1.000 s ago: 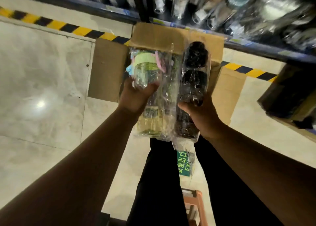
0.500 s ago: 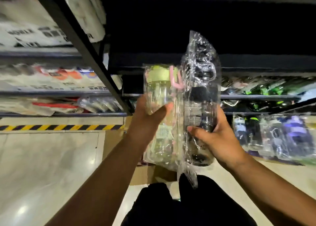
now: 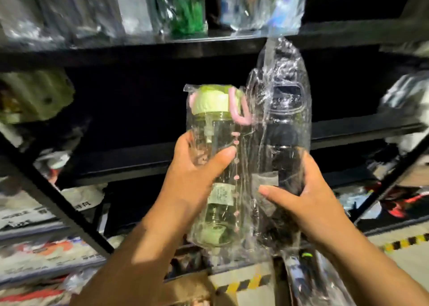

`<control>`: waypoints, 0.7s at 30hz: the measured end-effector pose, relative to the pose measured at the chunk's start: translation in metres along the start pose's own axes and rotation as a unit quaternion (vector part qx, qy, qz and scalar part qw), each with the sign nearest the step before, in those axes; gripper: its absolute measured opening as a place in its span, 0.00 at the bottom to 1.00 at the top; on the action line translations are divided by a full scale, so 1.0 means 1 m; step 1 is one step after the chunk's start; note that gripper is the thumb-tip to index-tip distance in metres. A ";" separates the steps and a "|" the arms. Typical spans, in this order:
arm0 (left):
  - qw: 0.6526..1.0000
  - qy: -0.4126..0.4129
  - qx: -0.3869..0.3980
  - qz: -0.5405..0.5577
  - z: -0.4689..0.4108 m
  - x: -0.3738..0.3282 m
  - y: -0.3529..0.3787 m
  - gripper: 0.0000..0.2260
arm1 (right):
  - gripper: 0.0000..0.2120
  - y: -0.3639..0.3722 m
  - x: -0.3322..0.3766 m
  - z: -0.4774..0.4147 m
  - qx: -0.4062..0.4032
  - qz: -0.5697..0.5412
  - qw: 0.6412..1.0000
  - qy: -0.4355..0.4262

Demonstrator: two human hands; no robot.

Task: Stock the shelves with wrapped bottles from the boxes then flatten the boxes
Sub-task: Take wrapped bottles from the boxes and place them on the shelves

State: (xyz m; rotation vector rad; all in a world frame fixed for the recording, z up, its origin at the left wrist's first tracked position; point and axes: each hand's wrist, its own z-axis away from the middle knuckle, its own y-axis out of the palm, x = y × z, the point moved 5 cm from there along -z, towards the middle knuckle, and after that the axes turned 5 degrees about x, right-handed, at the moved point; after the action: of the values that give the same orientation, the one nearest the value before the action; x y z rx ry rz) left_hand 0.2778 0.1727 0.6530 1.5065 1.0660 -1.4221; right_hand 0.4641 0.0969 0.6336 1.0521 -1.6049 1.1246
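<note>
Standing before the black metal shelving rack, a person holds two wrapped bottles up side by side, both roughly upright with their plastic sleeves touching. The left hand grips the clear bottle with a pale green lid and pink strap, thumb laid across its front and fingers curled behind. The right hand grips the dark, smoky bottle with a black cap, thumb on the front and fingers wrapped round its right side; its crinkled clear bag peaks above the cap. Both bottles are in the air in front of the dark bay, under the upper shelf board, not resting on anything. Blurred bagged goods line the shelf above. Yellow-and-black floor tape shows low on the right.
</note>
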 end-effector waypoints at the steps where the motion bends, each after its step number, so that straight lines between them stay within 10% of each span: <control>1: 1.000 0.012 0.000 -0.004 -0.008 -0.013 0.015 0.28 | 0.39 -0.020 0.008 -0.008 -0.001 0.007 1.000 -0.015; 7: 0.996 0.087 -0.013 0.013 -0.059 -0.074 0.091 0.32 | 0.51 -0.124 0.037 -0.056 -0.028 0.008 0.998 -0.061; 21: 0.976 0.196 -0.087 -0.022 -0.166 -0.195 0.179 0.33 | 0.34 -0.278 0.134 -0.214 -0.039 -0.008 0.979 -0.201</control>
State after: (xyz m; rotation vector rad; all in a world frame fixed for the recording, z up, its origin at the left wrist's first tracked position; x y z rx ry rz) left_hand 0.4988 0.2583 0.8566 1.6819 1.4298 -1.0488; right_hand 0.7358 0.2193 0.8625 1.2950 -1.9324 0.8649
